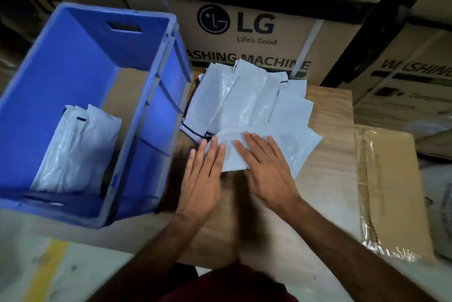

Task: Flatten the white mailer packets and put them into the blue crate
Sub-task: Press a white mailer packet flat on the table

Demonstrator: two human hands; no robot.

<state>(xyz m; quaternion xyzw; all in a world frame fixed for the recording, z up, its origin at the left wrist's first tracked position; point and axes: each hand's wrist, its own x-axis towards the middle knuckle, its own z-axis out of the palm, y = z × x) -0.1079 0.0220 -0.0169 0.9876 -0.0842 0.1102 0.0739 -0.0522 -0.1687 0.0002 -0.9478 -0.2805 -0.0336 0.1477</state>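
both hands flat, fingers straight: left hand (pixel 204 174) and right hand (pixel 266 167) press the nearest glossy white mailer (pixel 288 147) on the woodgrain table (pixel 327 162). more crinkled mailers (pixel 75 150) lie inside the ribbed blue crate (pixel 137 116).

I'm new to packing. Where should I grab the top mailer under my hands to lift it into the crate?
Pinch the top mailer by its near right edge, coming from the right. That corner overhangs the pile and lies free on the table; both hands, left hand and right hand, press the rest flat.
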